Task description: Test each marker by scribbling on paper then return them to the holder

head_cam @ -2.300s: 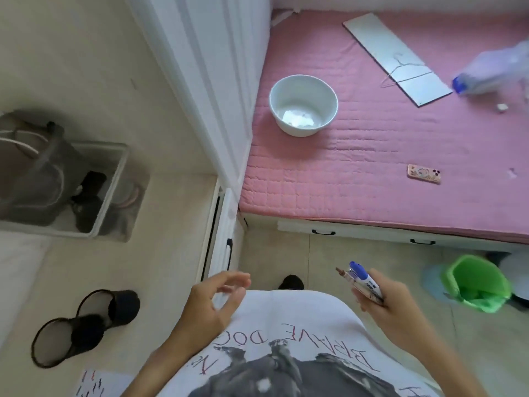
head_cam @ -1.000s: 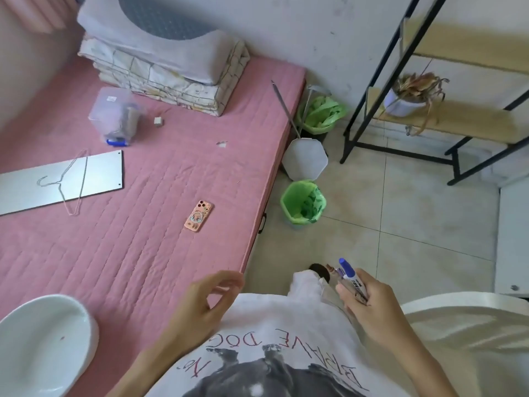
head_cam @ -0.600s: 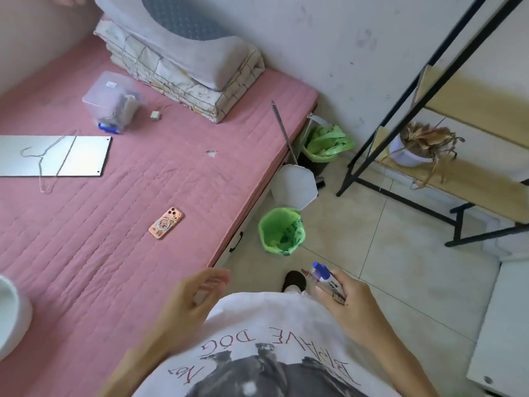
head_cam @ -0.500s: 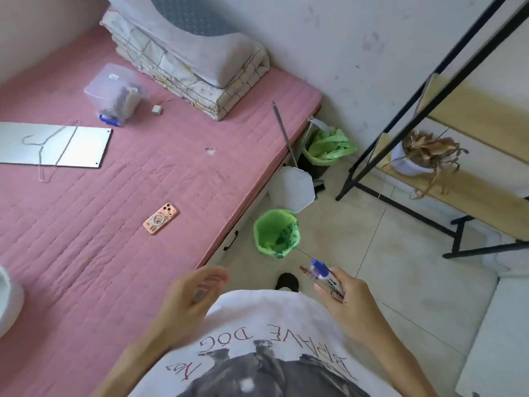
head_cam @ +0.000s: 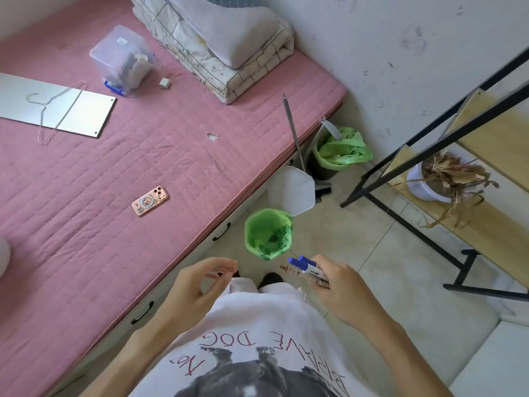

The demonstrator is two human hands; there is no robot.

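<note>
My right hand (head_cam: 340, 290) grips a small bundle of markers (head_cam: 307, 271); two have blue caps and one has a brown tip, all pointing up and left. My left hand (head_cam: 194, 290) hovers in front of my white shirt with its fingers loosely curled and nothing in it. Neither paper nor a marker holder shows in this view.
A pink quilted bed (head_cam: 86, 213) fills the left, with a phone (head_cam: 149, 200), a clear box (head_cam: 124, 61), a grey board with a wire hanger (head_cam: 57, 110) and folded bedding (head_cam: 223, 44). On the tiled floor stand two green-lined bins (head_cam: 268, 233) (head_cam: 340, 151), a white stool (head_cam: 292, 190) and a black-framed shelf (head_cam: 446, 179).
The view has swung right, from the cabinet and white bowl to the bed's far end, bins and shelf. My right hand keeps its hold on the markers; my left stays empty.
</note>
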